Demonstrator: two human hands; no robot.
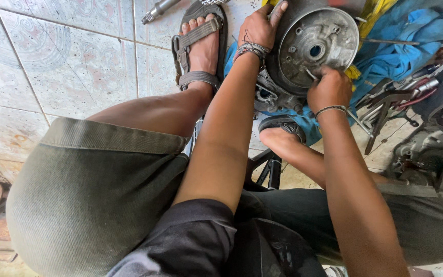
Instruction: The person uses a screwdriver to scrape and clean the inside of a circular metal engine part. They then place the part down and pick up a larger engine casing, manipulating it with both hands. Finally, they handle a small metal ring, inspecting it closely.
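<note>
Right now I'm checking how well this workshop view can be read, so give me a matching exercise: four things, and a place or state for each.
1 left hand
2 right hand
3 metal shaft
4 blue cloth

a lies on the tiles, top edge
b grips the drum's upper rim
c spread under the metal brake drum
d works at the drum's lower face

Pairs: 1-b, 2-d, 3-a, 4-c

Floor: pale glazed tiles (67, 61) with faded pink and grey scroll patterns, dark grout lines, worn and stained toward the lower left, well left of the hands. Blue cloth (411, 36) spread on the floor beyond and right of the hands. Black stool frame (270, 169) below the hands. Even daylight, soft shadows.
</note>
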